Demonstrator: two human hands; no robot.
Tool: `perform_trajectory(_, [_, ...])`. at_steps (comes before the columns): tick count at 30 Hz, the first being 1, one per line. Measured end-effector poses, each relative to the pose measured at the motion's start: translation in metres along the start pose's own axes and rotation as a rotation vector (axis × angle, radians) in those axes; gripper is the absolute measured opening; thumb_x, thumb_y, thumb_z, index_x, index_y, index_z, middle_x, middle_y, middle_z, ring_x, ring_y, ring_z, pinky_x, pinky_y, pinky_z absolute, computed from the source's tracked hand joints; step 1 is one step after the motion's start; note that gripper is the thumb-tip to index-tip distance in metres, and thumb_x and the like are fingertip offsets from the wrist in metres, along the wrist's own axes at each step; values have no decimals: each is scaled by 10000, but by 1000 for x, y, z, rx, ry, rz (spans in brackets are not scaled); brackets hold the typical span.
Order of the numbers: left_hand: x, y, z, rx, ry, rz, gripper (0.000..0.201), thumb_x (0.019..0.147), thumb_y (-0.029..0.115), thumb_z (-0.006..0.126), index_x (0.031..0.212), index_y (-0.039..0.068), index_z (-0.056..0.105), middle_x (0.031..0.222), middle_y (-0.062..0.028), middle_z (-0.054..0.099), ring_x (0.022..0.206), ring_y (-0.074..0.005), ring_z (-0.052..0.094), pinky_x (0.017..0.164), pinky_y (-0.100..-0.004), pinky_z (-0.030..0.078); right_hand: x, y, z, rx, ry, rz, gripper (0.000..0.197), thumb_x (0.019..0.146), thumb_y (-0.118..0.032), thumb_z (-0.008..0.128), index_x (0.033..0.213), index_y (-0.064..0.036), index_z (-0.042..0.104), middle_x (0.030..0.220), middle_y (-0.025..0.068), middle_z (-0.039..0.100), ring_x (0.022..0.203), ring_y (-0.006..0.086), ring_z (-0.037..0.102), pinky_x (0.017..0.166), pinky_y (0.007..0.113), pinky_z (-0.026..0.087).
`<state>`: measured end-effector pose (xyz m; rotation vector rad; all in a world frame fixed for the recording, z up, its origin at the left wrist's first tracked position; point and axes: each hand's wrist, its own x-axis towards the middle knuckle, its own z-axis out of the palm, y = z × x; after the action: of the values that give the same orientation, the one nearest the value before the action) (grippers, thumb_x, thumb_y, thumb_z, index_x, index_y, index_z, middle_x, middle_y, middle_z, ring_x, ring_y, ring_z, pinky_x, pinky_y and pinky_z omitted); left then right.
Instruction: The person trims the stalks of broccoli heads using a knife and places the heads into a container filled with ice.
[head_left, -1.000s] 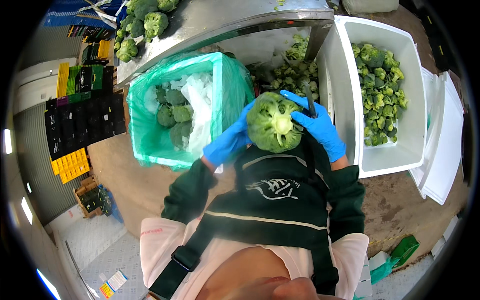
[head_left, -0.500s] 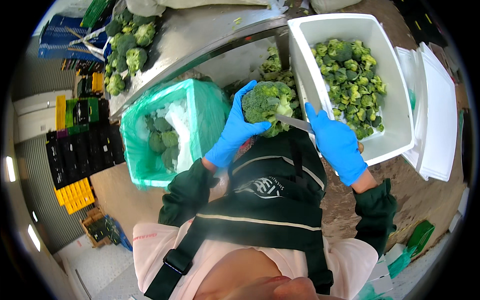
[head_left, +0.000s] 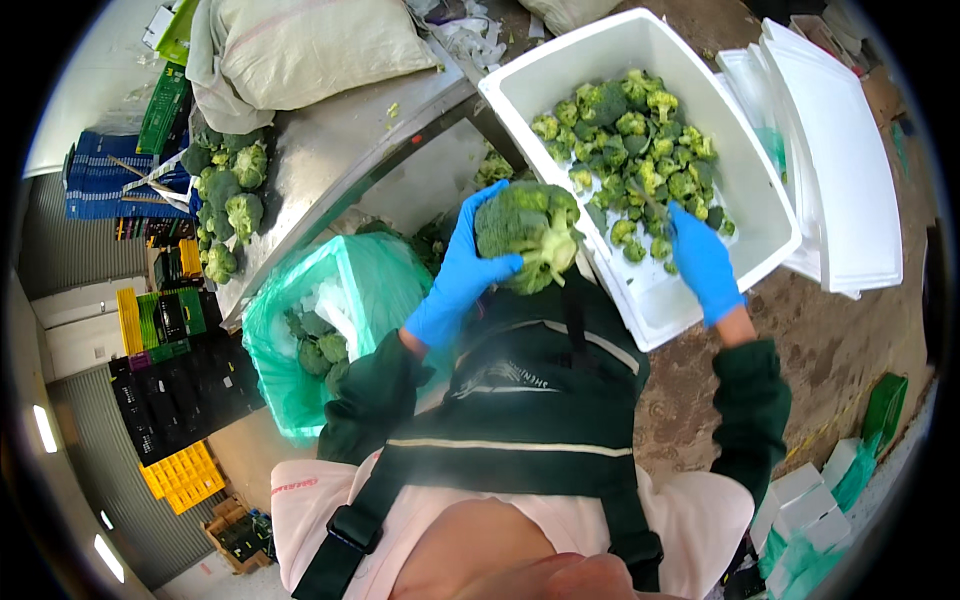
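A large head of broccoli (head_left: 525,230) rests in my left hand (head_left: 455,280), gloved in blue, its pale cut stem side turned to the right. My right hand (head_left: 703,268), also in a blue glove, is closed round a knife (head_left: 652,203) and reaches over the white bin (head_left: 770,210). The blade lies among the cut broccoli florets (head_left: 640,125) inside, partly hard to make out against them. The bin's floor shows white near its close end.
At left stands a crate lined with green plastic (head_left: 385,290), holding broccoli heads. More broccoli heads (head_left: 225,200) lie on the metal table (head_left: 320,150), with a white sack (head_left: 320,50) behind. White lids (head_left: 840,150) are stacked right of the bin.
My right hand and the knife have moved from the broccoli head into the bin over the florets. The broccoli head has turned in my left hand, and the view has shifted.
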<state>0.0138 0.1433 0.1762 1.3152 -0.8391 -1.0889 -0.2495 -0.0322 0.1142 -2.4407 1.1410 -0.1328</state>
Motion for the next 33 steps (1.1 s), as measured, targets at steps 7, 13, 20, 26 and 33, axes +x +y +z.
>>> perform_trajectory(7, [-21,0,-11,79,5,-130,875,586,21,727,1353,71,310,1327,-89,408,1205,-200,418,1023,-346,346,29,-157,-38,354,-147,-434,760,670,-223,743,1348,-209,399,1180,81,559,818,313,615,712,365,514])
perform_trajectory(13, [-77,-9,-58,136,234,-105,847,591,30,721,1342,64,330,1282,-83,438,1182,-182,434,1016,-329,352,41,-203,45,631,-104,-632,714,609,-207,774,1267,-194,498,1175,54,569,801,284,627,688,332,524])
perform_trajectory(20, [-117,-12,-80,-121,370,-97,827,571,-21,697,1324,57,364,1285,-82,439,1198,-192,430,1014,-323,356,26,-245,90,855,-133,-599,658,606,-137,780,1226,-156,558,1192,56,588,937,214,637,731,279,537])
perform_trajectory(26, [-137,-15,-97,-89,396,-107,790,576,-16,662,1309,53,375,1269,-88,450,1191,-200,438,1006,-331,370,22,-266,101,1052,-291,-588,586,633,17,701,1200,-53,572,1204,106,582,1080,217,571,921,308,457])
perform_trajectory(33, [-159,-43,-111,-552,492,-136,781,611,112,730,1299,65,363,1308,-92,418,1227,-223,405,1041,-359,332,31,-271,80,1408,-281,-377,422,801,-182,598,1146,58,559,1164,156,591,1060,224,571,942,333,431])
